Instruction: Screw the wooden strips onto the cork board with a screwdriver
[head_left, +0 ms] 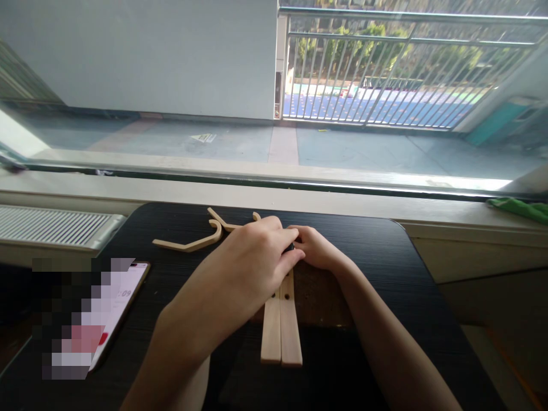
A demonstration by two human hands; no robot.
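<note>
Two light wooden slats (pixel 281 325) lie side by side on a brown wooden board (pixel 319 297), running toward me on the black table (pixel 385 251). My left hand (pixel 252 262) rests over their far end with fingers curled down. My right hand (pixel 314 246) meets it from the right, fingers closed on a small dark thing that I cannot make out. Curved wooden pieces (pixel 194 241) lie just beyond my left hand.
A phone (pixel 117 308) lies on the table's left side. Behind the table runs a window sill (pixel 257 197) with a white vent grille (pixel 51 226) at left and a green cloth (pixel 520 208) at right. Outside are a balcony and a metal railing (pixel 385 68).
</note>
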